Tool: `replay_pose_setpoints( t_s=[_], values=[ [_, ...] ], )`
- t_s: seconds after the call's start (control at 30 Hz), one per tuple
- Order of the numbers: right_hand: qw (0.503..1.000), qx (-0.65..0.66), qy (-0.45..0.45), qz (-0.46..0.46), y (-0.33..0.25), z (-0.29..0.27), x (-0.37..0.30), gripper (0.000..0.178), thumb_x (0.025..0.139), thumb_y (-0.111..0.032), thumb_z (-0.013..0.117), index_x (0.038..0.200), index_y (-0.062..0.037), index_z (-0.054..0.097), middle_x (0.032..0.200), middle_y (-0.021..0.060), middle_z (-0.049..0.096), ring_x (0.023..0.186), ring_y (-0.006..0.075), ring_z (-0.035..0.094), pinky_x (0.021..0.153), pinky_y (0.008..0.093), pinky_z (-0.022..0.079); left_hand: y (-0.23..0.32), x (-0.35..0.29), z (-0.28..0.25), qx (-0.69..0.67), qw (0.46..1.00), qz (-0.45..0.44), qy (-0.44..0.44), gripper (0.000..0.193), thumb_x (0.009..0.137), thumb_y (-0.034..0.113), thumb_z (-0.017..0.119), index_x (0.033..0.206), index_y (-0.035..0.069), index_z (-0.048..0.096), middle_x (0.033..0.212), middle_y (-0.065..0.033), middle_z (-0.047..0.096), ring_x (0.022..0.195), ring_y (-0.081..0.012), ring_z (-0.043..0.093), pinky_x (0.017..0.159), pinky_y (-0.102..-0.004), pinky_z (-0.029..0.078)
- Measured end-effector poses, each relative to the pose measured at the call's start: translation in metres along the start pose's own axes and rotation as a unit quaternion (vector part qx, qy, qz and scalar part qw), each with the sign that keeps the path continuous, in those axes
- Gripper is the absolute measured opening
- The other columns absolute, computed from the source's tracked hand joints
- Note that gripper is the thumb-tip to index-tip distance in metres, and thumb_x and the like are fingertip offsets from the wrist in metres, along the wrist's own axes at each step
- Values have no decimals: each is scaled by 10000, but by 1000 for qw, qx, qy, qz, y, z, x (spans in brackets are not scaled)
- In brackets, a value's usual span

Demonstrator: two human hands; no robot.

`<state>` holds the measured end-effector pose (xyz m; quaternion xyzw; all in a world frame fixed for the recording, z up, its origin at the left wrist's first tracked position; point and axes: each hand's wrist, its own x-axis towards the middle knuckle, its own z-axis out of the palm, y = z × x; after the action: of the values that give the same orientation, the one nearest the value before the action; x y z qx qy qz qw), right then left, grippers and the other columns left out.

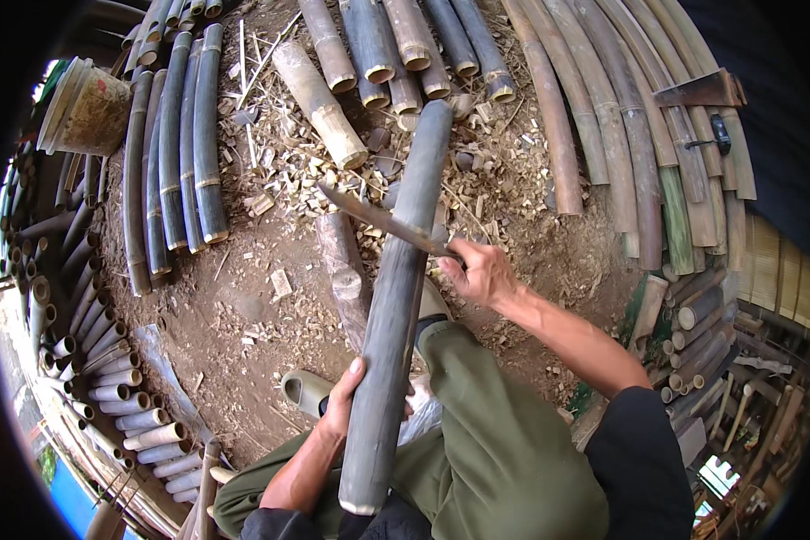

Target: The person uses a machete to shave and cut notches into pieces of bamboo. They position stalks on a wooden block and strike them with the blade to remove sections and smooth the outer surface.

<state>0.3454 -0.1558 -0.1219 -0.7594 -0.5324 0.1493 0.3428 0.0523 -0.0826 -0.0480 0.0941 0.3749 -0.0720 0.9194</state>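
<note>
A thick grey-green bamboo pole [390, 342] slants up and away from my lap. Low on its left side, my left hand [342, 396] is wrapped round it, with the far fingers partly hidden behind the pole. My right hand [481, 273] is closed on the dark handle of a machete [369, 214]. The machete's blade lies across the upper part of the pole and points to the left. Under the pole, a rough brown log [344, 279] rests on the ground between my feet.
Wood chips [504, 180] litter the dirt floor. Dark bamboo poles [178, 162] lie at the left, split lengths [603, 117] at the right. A short peeled bamboo piece [319, 103] lies ahead. A handsaw [702, 90] rests on the right-hand lengths. A dirty bucket [85, 108] stands far left.
</note>
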Motion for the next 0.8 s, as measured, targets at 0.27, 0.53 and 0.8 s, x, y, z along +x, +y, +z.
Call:
replay_pose_setpoints(
  t_s=[0.27, 0.53, 0.8],
  values=[
    [993, -51, -21, -103, 14, 2, 1, 609, 1012, -634, 399, 724, -118, 547, 531, 42, 538, 419, 154, 518, 334, 339, 398, 2, -1, -2, -8, 1000, 9, -18, 794, 922, 670, 473, 1316, -19, 506, 1059, -237, 660, 859, -351, 716, 736, -456, 602],
    [986, -61, -57, -142, 8, -7, 5, 629, 1018, -650, 336, 704, -138, 523, 539, 15, 525, 398, 133, 478, 308, 330, 387, 3, -2, -4, 29, 999, -4, 18, 769, 930, 637, 474, 1234, -64, 556, 1044, -245, 677, 848, -334, 714, 751, -439, 591],
    [974, -89, -131, -164, -12, -27, 4, 594, 1045, -607, 293, 819, -111, 531, 525, -7, 468, 381, 98, 409, 299, 285, 347, 2, 2, 1, 36, 998, -27, 44, 769, 954, 620, 448, 1241, -85, 552, 1103, -263, 670, 862, -316, 707, 815, -429, 582]
  ],
)
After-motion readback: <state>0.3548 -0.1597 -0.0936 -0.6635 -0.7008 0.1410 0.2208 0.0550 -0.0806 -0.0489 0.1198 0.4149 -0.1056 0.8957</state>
